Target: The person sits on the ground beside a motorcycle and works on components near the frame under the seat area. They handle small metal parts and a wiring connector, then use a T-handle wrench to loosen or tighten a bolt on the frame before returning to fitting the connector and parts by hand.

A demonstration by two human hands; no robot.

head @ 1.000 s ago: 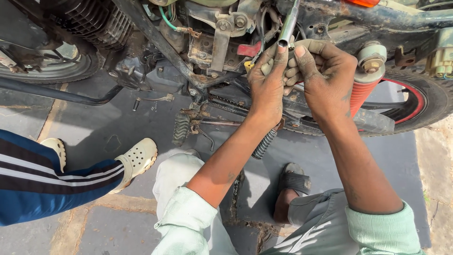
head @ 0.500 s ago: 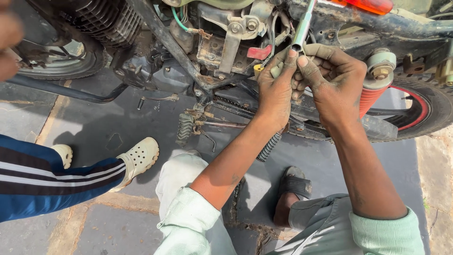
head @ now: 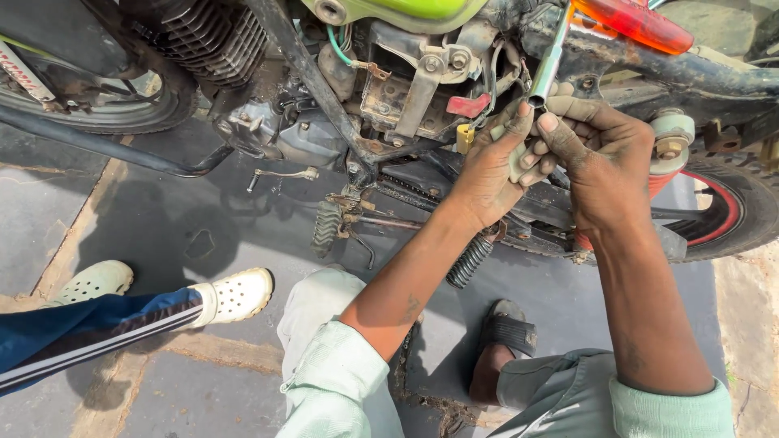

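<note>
A bystander's white clogs (head: 231, 294) stand at left, drawn nearer the frame's edge than a second ago. The left hand (head: 487, 166) curls shut around a pale part (head: 517, 162) beside the motorcycle frame (head: 324, 89); the right hand (head: 596, 154) pinches the same part under a metal tube (head: 550, 61). Both hands sit higher and closer than before, suggesting fitting work continues at the bike's middle.

Not much in that line here: no packages, signs or screens. The only labelled thing is a decal strip (head: 23, 71) at about 10 o'clock, far left edge, on the motorcycle's dark bodywork. It's a slanted white band with red lettering, partly cut off.
</note>
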